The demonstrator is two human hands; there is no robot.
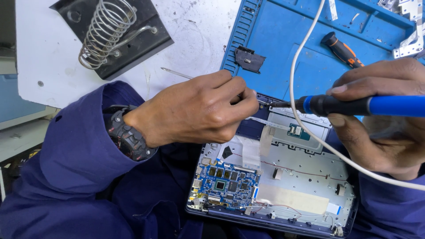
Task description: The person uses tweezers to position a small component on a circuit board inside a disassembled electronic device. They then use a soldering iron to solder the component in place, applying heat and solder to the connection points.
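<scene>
A big white table (195,31) fills the top, and a blue work mat (283,40) lies on its right part. Below the mat sits an opened laptop (305,177), with its back cover off, so its grey metal inside shows. It rests near the person's lap, against dark blue sleeves. A small blue circuit board (226,181) with black chips sits in the laptop's lower left corner. At the top left of the table stands a black soldering iron stand (113,37) with a shiny wire coil on it. The left hand (195,113) is curled over the top edge of the laptop, with fingers pressed together in a pinch on a thin silver tool (177,73) whose other end sticks out over the table. A black wristwatch (126,135) sits on that wrist. The right hand (380,119) is wrapped around a soldering iron (354,106) with a blue and black handle. The thumb lies on top and the fingers underneath. The iron lies flat and points left, and its thin tip is just beside the left fingertips, over the top edge of the laptop. A white cord (301,66) loops down across the mat and the laptop. A small screwdriver (341,49) with a black and orange handle lies on the mat, and a little black plastic part (249,59) lies near the mat's left edge.
</scene>
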